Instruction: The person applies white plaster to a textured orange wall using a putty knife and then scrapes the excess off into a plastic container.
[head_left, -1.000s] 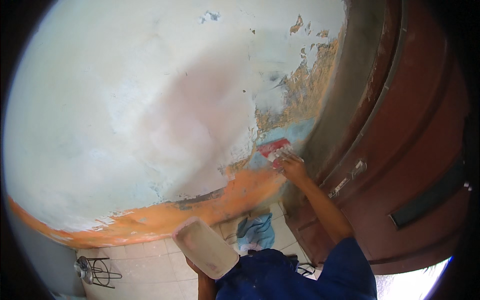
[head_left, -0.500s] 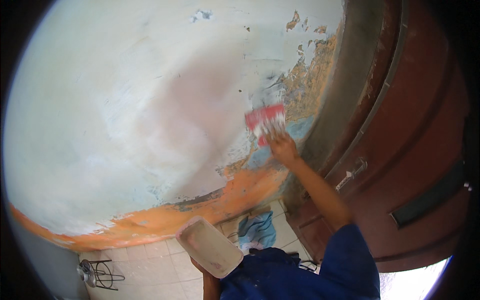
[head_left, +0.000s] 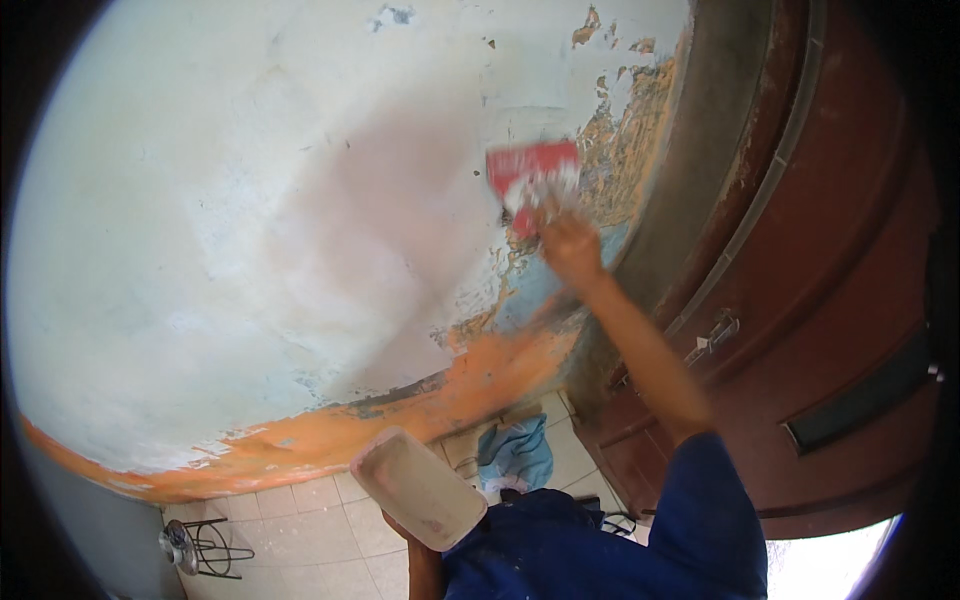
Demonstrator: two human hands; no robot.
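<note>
Two hands in view, both loaded. Right hand [head_left: 568, 243], upper centre-right of the frame, has its fingers closed on the handle of a red putty knife [head_left: 532, 178]; blade is pressed flat to the wall [head_left: 250, 220] just left of the peeling strip by the door frame. Blade is motion-blurred, so I can't read its edge or how much filler it carries.

Left hand [head_left: 412, 530], bottom centre, is mostly hidden under a pale rectangular filler tray [head_left: 418, 488]; I can only see it gripping from below, finger spread not visible.

My read on handling: the knife looks light, with a thin blade that flexes a bit. Hold goes on the handle behind the blade, as it is now. Wet filler would make that handle slick. The tray looks like light, stiff plastic, top-loaded, so it wants support from underneath and held level.

Materials:
- wall: white skim coat, matte, patchy, with a pinkish-grey smear in the middle
- orange band [head_left: 420, 410] along the wall's base, curved by the lens, chipped to grey in spots
- flaking orange and blue paint at upper right
- door [head_left: 830, 300]: dark red-brown, panelled, glossy, right side of frame
- floor tiles [head_left: 300, 520]: pale squares, lower left
- blue cloth [head_left: 518, 452] crumpled on the tiles near the door foot
- small black wire stand [head_left: 200, 545] at lower left
</note>
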